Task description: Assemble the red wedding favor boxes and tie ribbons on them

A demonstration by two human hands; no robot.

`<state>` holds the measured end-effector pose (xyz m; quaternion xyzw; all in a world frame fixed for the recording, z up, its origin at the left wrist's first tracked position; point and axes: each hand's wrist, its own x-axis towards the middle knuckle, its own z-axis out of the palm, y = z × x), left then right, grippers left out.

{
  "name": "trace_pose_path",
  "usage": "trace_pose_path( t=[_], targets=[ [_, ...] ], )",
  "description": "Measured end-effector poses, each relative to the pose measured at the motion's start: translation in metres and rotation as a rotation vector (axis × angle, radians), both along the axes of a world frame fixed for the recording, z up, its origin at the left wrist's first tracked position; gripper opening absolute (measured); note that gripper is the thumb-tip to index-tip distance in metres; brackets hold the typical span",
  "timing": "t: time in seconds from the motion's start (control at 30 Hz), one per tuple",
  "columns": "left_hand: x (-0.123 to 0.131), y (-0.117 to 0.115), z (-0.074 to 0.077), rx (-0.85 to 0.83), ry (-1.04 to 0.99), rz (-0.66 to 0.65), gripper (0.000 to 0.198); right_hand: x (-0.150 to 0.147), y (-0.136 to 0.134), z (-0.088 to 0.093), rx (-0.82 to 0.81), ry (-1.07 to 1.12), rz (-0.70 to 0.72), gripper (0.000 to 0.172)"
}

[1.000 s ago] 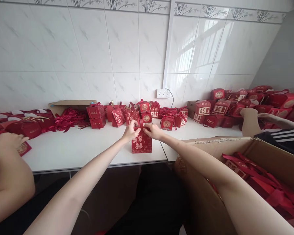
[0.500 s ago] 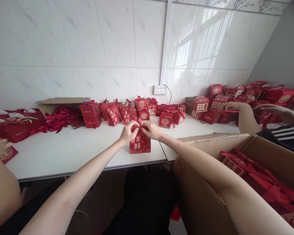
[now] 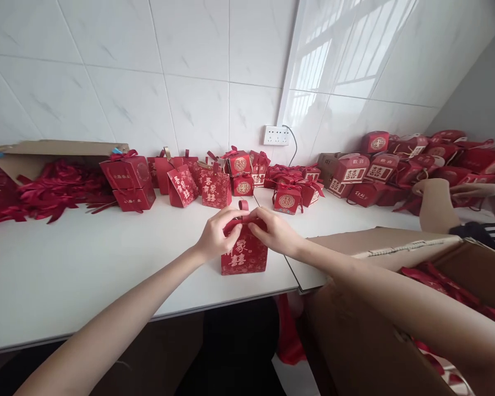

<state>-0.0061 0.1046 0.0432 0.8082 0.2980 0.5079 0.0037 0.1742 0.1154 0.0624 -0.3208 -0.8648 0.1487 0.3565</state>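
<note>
A small red gift box [image 3: 244, 256] with gold characters stands near the front edge of the white table [image 3: 86, 264]. My left hand [image 3: 216, 233] pinches the left side of its top, fingers closed on the flaps. My right hand [image 3: 274, 229] grips the right side of the top in the same way. A red ribbon loop [image 3: 243, 205] sticks up between my fingers.
Several finished red boxes [image 3: 214, 187] line the tiled wall. A heap of red ribbons [image 3: 53, 190] lies by a flat carton [image 3: 53, 149] at the left. A large cardboard box [image 3: 379, 308] of red items stands at the right. Another person's arm [image 3: 470, 192] shows at the far right.
The view has moved closer and tilted down. Both hands have dropped lower onto the box top. The person's hand at the far left has gone out of view.
</note>
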Motion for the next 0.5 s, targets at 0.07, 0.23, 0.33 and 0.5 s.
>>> trace_pose_path(
  t=[0.07, 0.23, 0.33, 0.5],
  targets=[
    [-0.001, 0.001, 0.001, -0.012, -0.011, -0.028, 0.024, 0.000, -0.002, 0.003, -0.013, -0.016, 0.006, 0.007],
    [-0.001, 0.003, 0.001, -0.074, -0.045, -0.070, 0.024, 0.001, -0.005, 0.006, -0.077, -0.010, 0.007, 0.009],
    [0.001, 0.002, -0.002, -0.209, -0.155, -0.053, 0.030, 0.000, -0.007, 0.005, -0.087, 0.002, -0.025, 0.010],
    [0.007, -0.003, -0.011, -0.461, -0.442, -0.058, 0.032, 0.001, -0.009, 0.003, -0.114, 0.015, -0.022, 0.009]
  ],
)
